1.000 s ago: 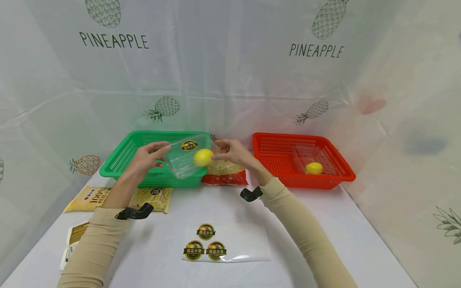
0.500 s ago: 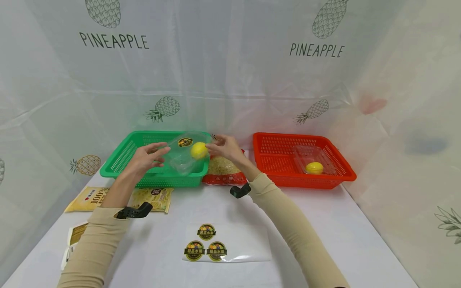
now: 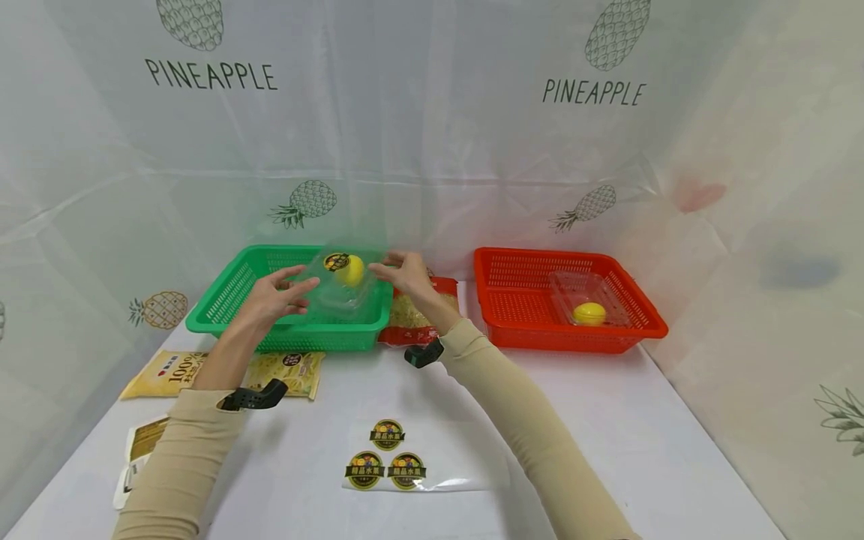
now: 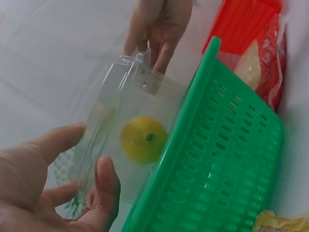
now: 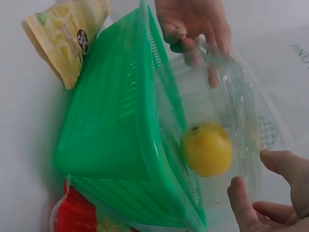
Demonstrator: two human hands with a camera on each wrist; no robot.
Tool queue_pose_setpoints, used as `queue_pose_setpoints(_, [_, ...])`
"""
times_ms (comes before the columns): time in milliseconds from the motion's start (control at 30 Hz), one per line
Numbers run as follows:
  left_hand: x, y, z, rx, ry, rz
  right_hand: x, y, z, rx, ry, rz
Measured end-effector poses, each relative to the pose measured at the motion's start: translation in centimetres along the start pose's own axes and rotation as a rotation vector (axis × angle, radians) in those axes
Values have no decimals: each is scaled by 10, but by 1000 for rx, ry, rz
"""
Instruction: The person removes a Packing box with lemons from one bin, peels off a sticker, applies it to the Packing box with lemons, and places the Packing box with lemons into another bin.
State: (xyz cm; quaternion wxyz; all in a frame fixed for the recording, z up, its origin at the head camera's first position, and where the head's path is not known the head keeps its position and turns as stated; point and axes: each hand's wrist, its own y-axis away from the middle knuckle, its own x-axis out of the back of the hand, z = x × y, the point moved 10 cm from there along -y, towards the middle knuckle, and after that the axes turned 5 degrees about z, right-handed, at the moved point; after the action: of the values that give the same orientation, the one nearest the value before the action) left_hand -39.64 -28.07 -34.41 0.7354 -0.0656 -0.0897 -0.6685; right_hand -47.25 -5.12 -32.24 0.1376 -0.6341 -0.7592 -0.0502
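A clear plastic fruit box is held slightly tilted over the green basket, its lower part inside the basket rim. One round yellow fruit shows through its wall, near a round fruit sticker on top. My left hand grips the box's left end; in the left wrist view its thumb and fingers lie about the lid rim. At the other end my right hand pinches the rim, thumb and fingers on either side in the right wrist view.
A red basket on the right holds another clear box with a yellow fruit. Between the baskets lies a red bag. Yellow packets and a sticker sheet lie in front; a small carton is at left.
The box has shifted left and lower into the green basket, and its tilt has lessened. My right hand has moved left with it; my left hand has stayed nearly in place.
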Motion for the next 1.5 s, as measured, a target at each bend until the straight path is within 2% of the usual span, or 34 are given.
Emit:
queue_pose_setpoints(133, [0, -3, -6, 14, -42, -4, -6, -1, 0, 15, 61, 0])
queue_pose_setpoints(200, [0, -5, -8, 12, -77, -16, -10, -1, 2, 6, 48, -14])
queue_pose_setpoints(367, [-1, -9, -9, -13, -238, -30, -15, 0, 4, -6, 67, -34])
queue_pose_setpoints(500, [-2, -9, -11, -22, -348, -32, -20, 1, 5, -4, 158, -59])
queue_pose_setpoints(633, [-1, -8, -12, -25, -413, -35, -27, 3, 6, -16, 240, -104])
queue_pose_setpoints(800, [-1, -7, -13, -28, -465, -43, -30, 4, 7, -19, 310, -110])
queue_pose_setpoints(933, [-3, -8, -11, -31, -495, -55, -32, 4, 5, 15, 360, -104])
queue_pose_setpoints(1200, [-10, -5, -15, 11, -568, -152, -42, 0, 1, 62, 532, -130])
queue_pose_setpoints(1333, [-14, -3, -15, 2, -562, -195, -45, -1, 0, 59, 573, -129])
queue_pose_setpoints(1500, [-16, -5, -14, -13, -566, -213, -46, 3, -4, 85, 595, -123])
